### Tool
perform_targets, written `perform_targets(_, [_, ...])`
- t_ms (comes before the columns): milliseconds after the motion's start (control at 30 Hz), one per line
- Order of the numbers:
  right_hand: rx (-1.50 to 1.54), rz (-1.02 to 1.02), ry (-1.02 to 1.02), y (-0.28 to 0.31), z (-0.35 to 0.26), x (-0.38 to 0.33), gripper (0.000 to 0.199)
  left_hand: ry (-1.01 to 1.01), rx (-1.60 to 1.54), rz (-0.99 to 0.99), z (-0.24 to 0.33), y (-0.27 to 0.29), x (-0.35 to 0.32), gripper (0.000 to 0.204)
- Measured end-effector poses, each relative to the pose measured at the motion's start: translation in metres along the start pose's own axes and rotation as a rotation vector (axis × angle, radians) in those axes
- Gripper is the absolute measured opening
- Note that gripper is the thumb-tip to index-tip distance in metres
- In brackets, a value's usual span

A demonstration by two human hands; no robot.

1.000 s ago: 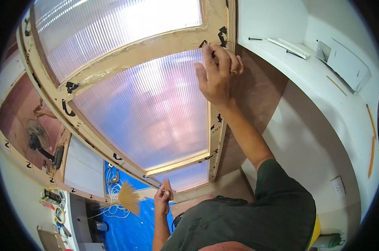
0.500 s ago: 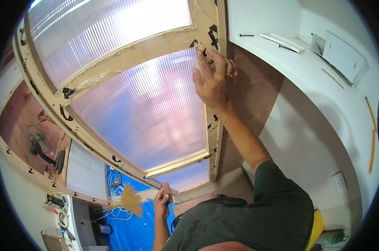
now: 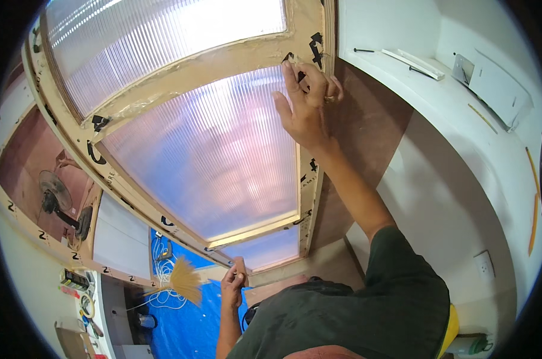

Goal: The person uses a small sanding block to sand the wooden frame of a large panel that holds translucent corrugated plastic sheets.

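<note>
A wood-framed door or partition stands before me, with a translucent ribbed panel [image 3: 211, 149] in its middle opening. My right hand [image 3: 310, 110] is raised to that panel's upper right corner. Its index fingertip is at the wooden frame [image 3: 193, 67] there, thumb spread away and the other fingers loosely bent. I see nothing held in it. Low down by the frame's bottom edge, my left hand [image 3: 232, 288] is closed around a small, flat brownish piece [image 3: 240, 265] whose kind I cannot make out. Clear film hangs along the crossbar between the upper and middle panels.
A white shelf [image 3: 456, 99] on the right carries screws, a white strip and pencils. Left, a fan [image 3: 54, 190] stands behind another framed opening. Below lie a blue tarp [image 3: 187, 329], a straw broom [image 3: 184, 281] and a white cable. Tape and tools sit on a ledge at lower left.
The view has shifted slightly, so the frame sits a little farther right. My right index finger has bent a little at the panel's corner; my left hand keeps its grip down low.
</note>
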State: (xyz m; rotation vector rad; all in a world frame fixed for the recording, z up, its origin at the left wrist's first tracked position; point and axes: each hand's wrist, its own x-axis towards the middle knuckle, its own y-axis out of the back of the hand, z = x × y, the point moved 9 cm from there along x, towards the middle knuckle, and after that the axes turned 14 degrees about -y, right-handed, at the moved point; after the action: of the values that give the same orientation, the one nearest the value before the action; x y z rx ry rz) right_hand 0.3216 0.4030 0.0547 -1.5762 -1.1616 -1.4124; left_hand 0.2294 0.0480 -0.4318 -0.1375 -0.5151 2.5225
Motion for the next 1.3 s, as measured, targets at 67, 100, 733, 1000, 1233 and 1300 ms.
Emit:
perform_targets(67, [-0.011,0.0,0.001,-0.005,-0.001,0.001,0.067,0.002,-0.005,-0.002,-0.005,0.005,0.002,0.056])
perform_targets(100, [-0.013,-0.008,-0.003,-0.007,-0.001,-0.001,0.067,0.011,-0.004,0.001,-0.007,0.006,0.002,0.057])
perform_targets(733, [0.182,0.122,0.211,0.013,-0.041,0.052,0.029,-0.835,0.866,-0.326,0.277,-0.135,0.073,0.063])
perform_targets(1000, [0.191,-0.001,0.128,0.008,-0.037,0.081,0.011,-1.025,0.868,-0.407,0.348,-0.184,0.062,0.068])
perform_targets(1233, [0.498,-0.078,0.146,0.009,-0.034,0.084,0.012,-0.893,0.81,-0.395,0.306,-0.145,0.046,0.068])
perform_targets(1300, [0.317,-0.072,0.263,0.005,-0.054,0.076,0.011,-0.854,0.8,-0.395,0.294,-0.137,0.047,0.068])
